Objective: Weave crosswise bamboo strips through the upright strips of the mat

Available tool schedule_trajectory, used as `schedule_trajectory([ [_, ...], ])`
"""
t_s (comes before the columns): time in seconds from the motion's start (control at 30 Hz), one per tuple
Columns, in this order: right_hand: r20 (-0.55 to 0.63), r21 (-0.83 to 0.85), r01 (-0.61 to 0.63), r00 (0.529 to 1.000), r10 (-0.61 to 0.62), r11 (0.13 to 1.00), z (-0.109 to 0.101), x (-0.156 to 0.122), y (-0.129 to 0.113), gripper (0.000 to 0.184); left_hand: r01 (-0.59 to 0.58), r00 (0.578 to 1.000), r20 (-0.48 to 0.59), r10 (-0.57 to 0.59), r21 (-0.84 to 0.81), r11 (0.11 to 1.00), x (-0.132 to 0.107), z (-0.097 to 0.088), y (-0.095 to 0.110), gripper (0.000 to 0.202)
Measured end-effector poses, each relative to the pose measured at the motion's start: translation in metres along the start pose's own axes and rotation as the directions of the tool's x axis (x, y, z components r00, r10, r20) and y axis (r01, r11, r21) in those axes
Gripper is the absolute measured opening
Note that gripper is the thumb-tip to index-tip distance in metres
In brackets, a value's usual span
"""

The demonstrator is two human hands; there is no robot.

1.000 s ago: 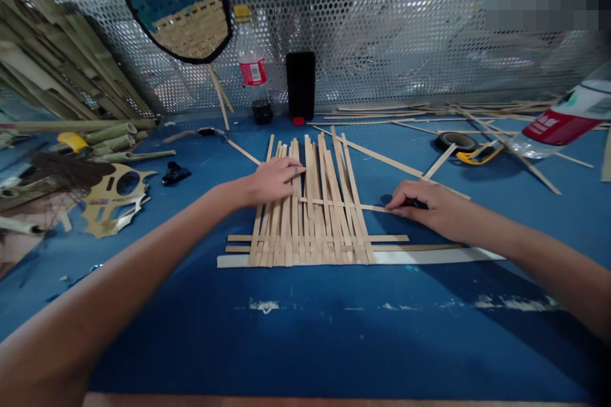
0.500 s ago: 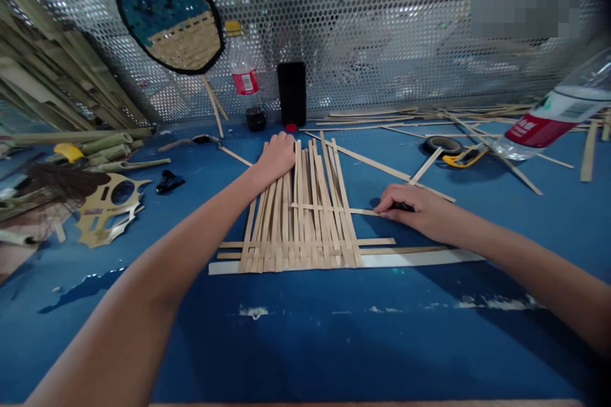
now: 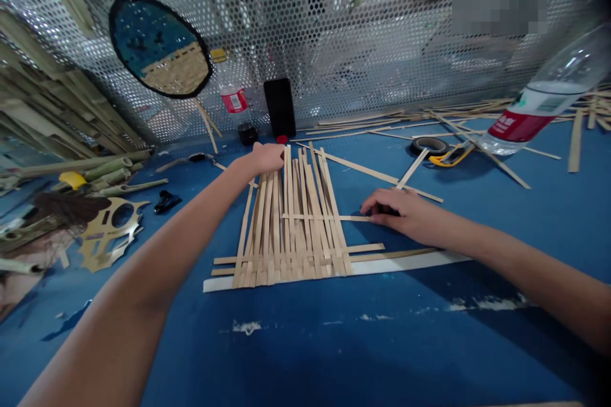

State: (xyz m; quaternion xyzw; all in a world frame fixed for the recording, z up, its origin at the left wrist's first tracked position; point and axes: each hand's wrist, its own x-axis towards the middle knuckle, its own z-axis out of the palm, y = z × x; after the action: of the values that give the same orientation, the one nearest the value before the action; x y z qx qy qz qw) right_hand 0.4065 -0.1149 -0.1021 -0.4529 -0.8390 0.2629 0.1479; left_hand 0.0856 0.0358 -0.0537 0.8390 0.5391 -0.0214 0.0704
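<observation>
A partly woven mat of bamboo strips [image 3: 292,229] lies on the blue table [image 3: 334,343], its near ends resting on a long white strip [image 3: 410,262]. My left hand [image 3: 267,156] reaches to the far ends of the upright strips, fingers curled over the leftmost ones. My right hand [image 3: 398,211] rests on the table at the mat's right side. Its fingers pinch the end of a thin cross strip [image 3: 334,217] that runs through the uprights. Something dark shows under those fingers.
A woven fan [image 3: 157,44], a cola bottle [image 3: 233,102] and a black box [image 3: 280,107] stand against the mesh wall. A tape roll [image 3: 427,145], a yellow cutter [image 3: 449,156], a water bottle [image 3: 539,102] and loose strips [image 3: 477,121] lie right. Bamboo pieces [image 3: 112,168] lie left.
My left hand has slid from the middle of the mat up to the far ends of the strips. My right hand has stayed on the cross strip. The view has tilted upward.
</observation>
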Motion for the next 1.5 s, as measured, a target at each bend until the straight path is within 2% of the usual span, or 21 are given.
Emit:
schedule_trajectory([
  [0.13,0.012,-0.017,-0.019,1.000,0.019,1.000,-0.001,0.000,-0.002,0.025,0.077,0.985,0.142,-0.102,0.169,0.983,0.006,-0.015,0.006,0.035],
  [0.37,0.014,-0.036,-0.009,1.000,0.009,0.999,-0.001,0.001,-0.004,0.021,0.142,0.976,0.123,-0.181,0.276,0.951,0.009,-0.013,0.004,0.036],
  [0.7,0.025,-0.038,0.013,1.000,-0.012,0.999,-0.001,0.001,-0.001,0.020,0.124,0.983,0.101,-0.151,0.232,0.965,0.012,-0.012,0.003,0.035],
  [1.0,0.016,-0.034,0.005,1.000,-0.005,0.999,0.000,0.002,-0.001,0.020,-0.038,0.995,0.093,0.026,0.133,0.990,0.009,-0.007,-0.010,0.038],
  [1.27,0.014,-0.027,-0.013,1.000,0.013,1.000,0.000,0.001,-0.002,0.021,0.008,0.998,0.061,-0.019,0.180,0.984,0.018,-0.007,-0.014,0.035],
  [1.4,0.010,-0.027,-0.007,1.000,0.007,1.000,0.000,0.001,-0.001,0.021,0.000,0.998,0.059,-0.005,0.087,0.996,0.019,-0.005,-0.019,0.031],
  [1.5,0.017,-0.020,0.001,1.000,-0.001,1.000,0.000,0.001,0.000,0.021,-0.028,0.999,0.013,0.029,-0.039,0.999,0.017,0.003,-0.020,0.028],
])
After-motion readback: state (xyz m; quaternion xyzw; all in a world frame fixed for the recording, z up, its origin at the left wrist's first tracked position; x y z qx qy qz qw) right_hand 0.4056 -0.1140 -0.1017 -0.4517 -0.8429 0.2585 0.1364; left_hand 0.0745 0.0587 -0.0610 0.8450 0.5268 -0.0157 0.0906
